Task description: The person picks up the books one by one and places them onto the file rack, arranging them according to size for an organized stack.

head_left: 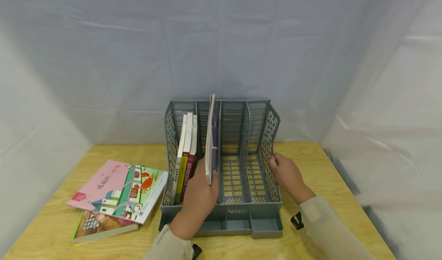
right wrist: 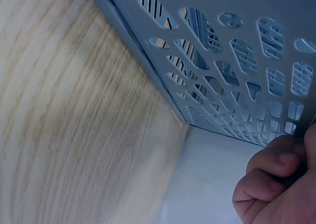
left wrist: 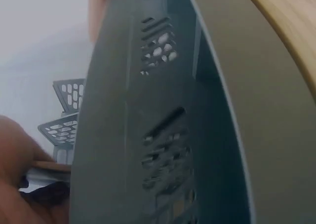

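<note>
My left hand [head_left: 200, 198] grips the lower front edge of a thin book [head_left: 210, 144], pale page edges toward me and a dark purple cover on its right. The book stands upright in the second compartment from the left of a grey file organizer [head_left: 241, 207]. In the left wrist view, part of the left hand [left wrist: 17, 174] shows behind the organizer's front wall [left wrist: 106, 115]. My right hand [head_left: 288, 175] holds the front edge of the organizer's right side wall; the right wrist view shows its curled fingers [right wrist: 261, 184] at the perforated panel [right wrist: 197, 76].
Several books [head_left: 186, 156] stand in the leftmost compartment. Left of the organizer, a pink and green picture book [head_left: 121, 189] lies over another book [head_left: 103, 227] on the wooden table [head_left: 307, 156]. Small trays [head_left: 264, 224] run along the organizer's front. White sheeting [head_left: 221, 52] hangs behind.
</note>
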Demonstrator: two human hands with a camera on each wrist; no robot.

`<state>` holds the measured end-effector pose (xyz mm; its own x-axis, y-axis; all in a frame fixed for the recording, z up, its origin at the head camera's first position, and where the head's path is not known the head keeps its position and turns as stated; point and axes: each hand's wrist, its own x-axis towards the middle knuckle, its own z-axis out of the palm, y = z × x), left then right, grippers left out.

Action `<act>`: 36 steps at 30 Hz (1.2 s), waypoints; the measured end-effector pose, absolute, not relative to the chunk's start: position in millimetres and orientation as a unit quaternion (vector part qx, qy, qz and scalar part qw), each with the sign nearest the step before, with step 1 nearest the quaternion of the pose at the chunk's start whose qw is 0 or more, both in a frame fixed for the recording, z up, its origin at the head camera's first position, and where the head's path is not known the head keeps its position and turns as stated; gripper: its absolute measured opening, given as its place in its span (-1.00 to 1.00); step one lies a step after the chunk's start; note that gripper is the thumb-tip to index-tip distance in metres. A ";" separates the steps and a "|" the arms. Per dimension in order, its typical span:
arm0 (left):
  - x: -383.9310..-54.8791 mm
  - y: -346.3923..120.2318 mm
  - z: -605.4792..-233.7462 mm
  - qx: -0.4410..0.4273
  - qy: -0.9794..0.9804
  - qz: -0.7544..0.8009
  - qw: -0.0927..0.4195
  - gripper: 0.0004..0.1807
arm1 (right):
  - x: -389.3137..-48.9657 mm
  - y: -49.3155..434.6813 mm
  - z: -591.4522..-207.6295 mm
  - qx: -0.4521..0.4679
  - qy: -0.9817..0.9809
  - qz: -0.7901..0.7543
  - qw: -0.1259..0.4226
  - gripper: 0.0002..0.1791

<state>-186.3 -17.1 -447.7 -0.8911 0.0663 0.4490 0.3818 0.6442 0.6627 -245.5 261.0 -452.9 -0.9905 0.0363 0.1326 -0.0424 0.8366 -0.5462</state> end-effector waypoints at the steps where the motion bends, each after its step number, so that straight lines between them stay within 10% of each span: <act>1: -187.9 -17.1 -448.5 -0.126 -0.888 -0.404 0.182 -0.42 | -245.5 261.0 -453.2 0.002 -0.956 0.285 0.068 -0.61; 7: -194.7 -18.8 -454.6 -0.119 -0.902 -0.404 0.093 -0.45 | -245.7 261.0 -454.6 0.010 -0.954 0.292 0.070 -0.59; 16: -193.8 -24.0 -453.8 -0.180 -0.908 -0.372 -0.073 0.05 | -246.4 260.2 -455.7 0.006 -0.954 0.291 0.066 -0.58; 26: -197.8 -26.4 -449.7 -0.172 -0.927 -0.330 0.054 -0.06 | -245.3 259.9 -454.9 -0.005 -0.952 0.300 0.060 -0.61; 36: -197.0 -31.0 -452.5 -0.184 -0.917 -0.351 -0.046 0.04 | -244.0 261.3 -458.8 0.007 -0.945 0.323 0.056 -0.61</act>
<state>-197.0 -31.0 -452.5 -0.9281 0.3696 0.0451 0.3053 0.6862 0.6602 -244.0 261.3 -458.8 -0.9936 0.0224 0.1105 -0.0500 0.7908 -0.6100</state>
